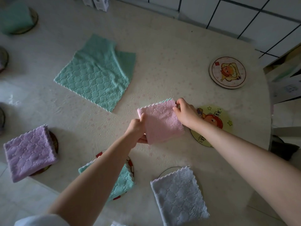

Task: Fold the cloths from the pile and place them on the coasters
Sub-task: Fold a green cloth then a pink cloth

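Note:
A folded pink cloth (160, 122) is held just above the table's middle. My left hand (136, 129) grips its near-left edge, and my right hand (184, 111) pinches its far-right corner. Partly under my right wrist lies a yellow-green cartoon coaster (216, 121). A second, bare coaster (227, 72) lies further back on the right. The pile of unfolded green cloths (96, 74) lies spread at the centre left. Folded cloths rest on coasters: purple (30, 152) at the left, green (121, 181) under my left forearm, pale blue (178, 194) at the front.
Another folded green cloth (13, 17) sits on a coaster at the far left corner. The rounded table edge (267, 95) runs along the right, with a tiled wall (244, 15) behind. Coaster rims show at the left border.

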Tool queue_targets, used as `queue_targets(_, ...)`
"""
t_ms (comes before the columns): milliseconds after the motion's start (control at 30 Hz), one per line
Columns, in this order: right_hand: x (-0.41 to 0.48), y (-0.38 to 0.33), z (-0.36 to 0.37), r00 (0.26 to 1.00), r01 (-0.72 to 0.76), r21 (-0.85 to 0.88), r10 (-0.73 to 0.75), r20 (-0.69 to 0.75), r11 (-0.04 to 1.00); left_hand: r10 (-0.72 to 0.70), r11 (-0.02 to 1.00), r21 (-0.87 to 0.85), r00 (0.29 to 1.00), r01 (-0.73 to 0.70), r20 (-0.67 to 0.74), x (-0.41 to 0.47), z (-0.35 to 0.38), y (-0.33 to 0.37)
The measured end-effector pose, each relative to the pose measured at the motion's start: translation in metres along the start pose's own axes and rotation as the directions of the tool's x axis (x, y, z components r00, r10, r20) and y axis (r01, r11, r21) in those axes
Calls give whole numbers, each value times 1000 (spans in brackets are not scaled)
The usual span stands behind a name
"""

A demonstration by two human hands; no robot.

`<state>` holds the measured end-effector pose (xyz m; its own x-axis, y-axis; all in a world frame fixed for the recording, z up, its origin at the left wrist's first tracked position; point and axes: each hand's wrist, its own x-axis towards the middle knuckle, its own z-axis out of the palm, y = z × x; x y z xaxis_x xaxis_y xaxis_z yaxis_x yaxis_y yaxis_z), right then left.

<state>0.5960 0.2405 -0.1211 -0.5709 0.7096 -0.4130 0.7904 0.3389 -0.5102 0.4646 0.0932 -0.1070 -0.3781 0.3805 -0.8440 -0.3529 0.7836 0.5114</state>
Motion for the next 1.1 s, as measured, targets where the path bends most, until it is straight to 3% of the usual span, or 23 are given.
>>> queue_targets(67,-1,-2,0,999,-24,20,25,-35,1000,1,1000,0,998,-1,-59,0,-1,2)
queue_targets(133,-8,-4,-2,993,0,15,2,-122,1000,115,985,148,974,-87,-197,0,-6,1)
queue_targets(167,-14,-5,-2,981,38,-12,-40,-188,999,239,937,319,929,-144,-283,1,-10,-2)
queue_targets(233,-30,-3,4,936,141,-109,-168,-309,984,583,700,674,734,-237,-347,0,-16,-9)
queue_targets(300,-45,0,18,908,216,-207,-274,-317,954,856,352,840,505,-414,-110,-1,-16,-16)
queue_targets(333,-52,2,26,910,230,-239,-296,-292,943,898,166,860,435,-482,70,0,-15,-20)
queue_targets(367,-57,3,33,917,226,-266,-297,-265,937,893,19,847,390,-531,224,3,-14,-25)
queue_targets(433,-66,6,44,931,185,-321,-271,-246,929,853,-105,810,367,-576,372,12,-15,-35)
queue_targets(633,-82,15,51,943,26,-221,-97,-318,975,794,61,876,554,-479,248,28,-31,-41)
queue_targets(700,-85,15,48,941,-9,-144,-40,-336,990,822,100,872,533,-479,199,28,-32,-35)
queue_targets(767,-85,12,44,944,-53,-73,26,-330,996,868,109,853,468,-510,169,27,-30,-27)
queue_targets(833,-80,10,40,953,-127,-16,117,-279,992,874,182,843,476,-507,97,26,-26,-18)
queue_targets(1000,-68,5,32,944,-295,109,307,-118,949,718,469,787,692,-401,-76,30,-21,5)
queue_targets(1100,-66,5,25,946,-307,225,323,-37,925,632,608,692,765,-390,-125,25,-18,15)
